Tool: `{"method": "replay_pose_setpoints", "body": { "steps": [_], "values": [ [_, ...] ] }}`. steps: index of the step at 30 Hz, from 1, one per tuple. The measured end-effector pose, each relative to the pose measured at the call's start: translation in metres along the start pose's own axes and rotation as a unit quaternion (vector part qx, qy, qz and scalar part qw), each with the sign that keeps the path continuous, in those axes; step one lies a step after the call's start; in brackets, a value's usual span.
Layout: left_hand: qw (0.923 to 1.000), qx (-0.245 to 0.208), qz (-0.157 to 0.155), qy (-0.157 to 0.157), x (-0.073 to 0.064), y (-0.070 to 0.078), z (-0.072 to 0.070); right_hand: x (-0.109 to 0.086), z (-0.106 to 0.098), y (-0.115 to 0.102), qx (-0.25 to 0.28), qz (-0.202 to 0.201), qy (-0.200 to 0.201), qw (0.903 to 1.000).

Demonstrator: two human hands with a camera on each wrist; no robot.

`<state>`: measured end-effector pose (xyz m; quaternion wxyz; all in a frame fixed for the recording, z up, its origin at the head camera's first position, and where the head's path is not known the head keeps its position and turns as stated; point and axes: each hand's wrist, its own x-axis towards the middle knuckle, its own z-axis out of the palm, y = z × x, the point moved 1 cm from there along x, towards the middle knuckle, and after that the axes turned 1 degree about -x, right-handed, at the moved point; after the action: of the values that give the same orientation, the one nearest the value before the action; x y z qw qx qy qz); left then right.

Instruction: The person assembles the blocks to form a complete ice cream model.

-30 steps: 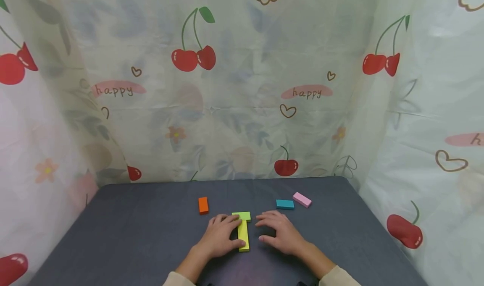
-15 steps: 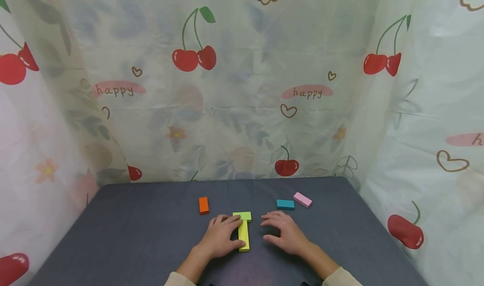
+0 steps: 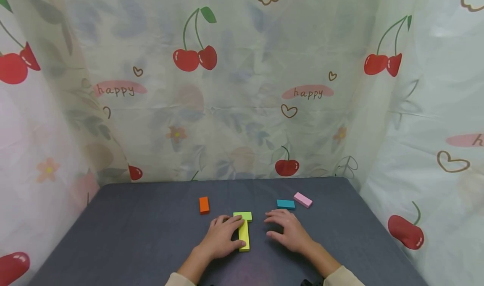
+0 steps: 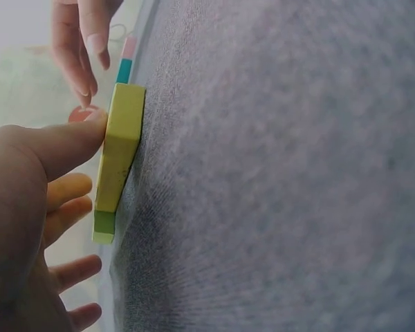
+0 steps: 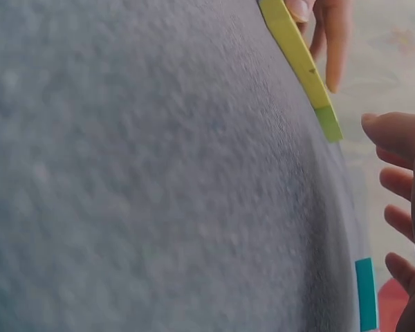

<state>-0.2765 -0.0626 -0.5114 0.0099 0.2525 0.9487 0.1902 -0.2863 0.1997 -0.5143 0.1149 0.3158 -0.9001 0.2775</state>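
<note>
A yellow block (image 3: 243, 235) lies lengthwise on the dark tabletop, with a lime green block (image 3: 245, 216) set crosswise at its far end, like a T. The thumb of my left hand (image 3: 223, 237) rests on the yellow block's near end. Its other fingers reach forward over the far end near the lime green block; in the left wrist view they look loosely spread. To the right, my right hand (image 3: 289, 231) hovers with thumb and fingers apart, holding nothing. Just beyond its fingertips lies a teal block (image 3: 285, 204).
A pink block (image 3: 303, 199) lies angled behind the teal one. An orange block (image 3: 204, 205) stands off to the far left of the left hand. A cherry-print curtain (image 3: 234, 122) hangs around the back and sides of the table (image 3: 132, 231).
My right hand has drifted right and slightly forward, away from the yellow block and toward the teal block. The left hand and the blocks have stayed in place.
</note>
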Motion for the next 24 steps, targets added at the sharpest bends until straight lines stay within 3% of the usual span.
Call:
{"method": "replay_pose_setpoints", "body": {
  "steps": [9,18,24],
  "values": [
    [0.9997,-0.013,-0.009,-0.017,-0.002,0.002,0.0,0.0,-0.009,0.01,-0.049,0.029,0.019,0.9982],
    [0.9997,-0.019,-0.008,-0.013,-0.003,0.001,0.001,0.0,-0.022,0.031,-0.105,0.021,0.084,0.9907],
    [0.9997,-0.02,-0.008,-0.01,-0.004,0.003,0.0,-0.001,-0.026,0.046,-0.133,0.069,0.053,0.9873]
  ]
}}
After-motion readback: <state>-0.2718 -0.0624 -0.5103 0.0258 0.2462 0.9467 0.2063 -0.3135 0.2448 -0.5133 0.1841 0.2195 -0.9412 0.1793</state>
